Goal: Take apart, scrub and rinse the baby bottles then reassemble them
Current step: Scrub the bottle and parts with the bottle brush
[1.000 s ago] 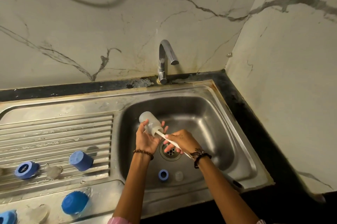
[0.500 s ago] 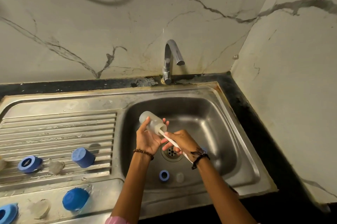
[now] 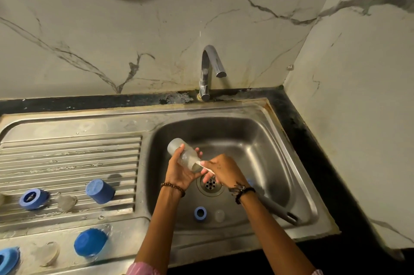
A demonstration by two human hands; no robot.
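Bottle [image 3: 182, 154] is held over the sink basin [image 3: 257, 140], tilted with its closed base toward 10 o'clock and its mouth toward 4 o'clock. It is cradled from below by the left hand [image 3: 180, 172], whose fingers are curled round its body. A white brush handle [image 3: 207, 168] is gripped by the right hand [image 3: 224, 170] right at the bottle's mouth, fingers closed round it. A blue ring [image 3: 200, 213] and a clear teat [image 3: 219, 215] lie on the basin floor at 6 o'clock of the drain [image 3: 210, 185]. Blue caps [image 3: 99, 192] and rings [image 3: 33, 199] rest on the drainboard [image 3: 67, 158] at 9 o'clock.
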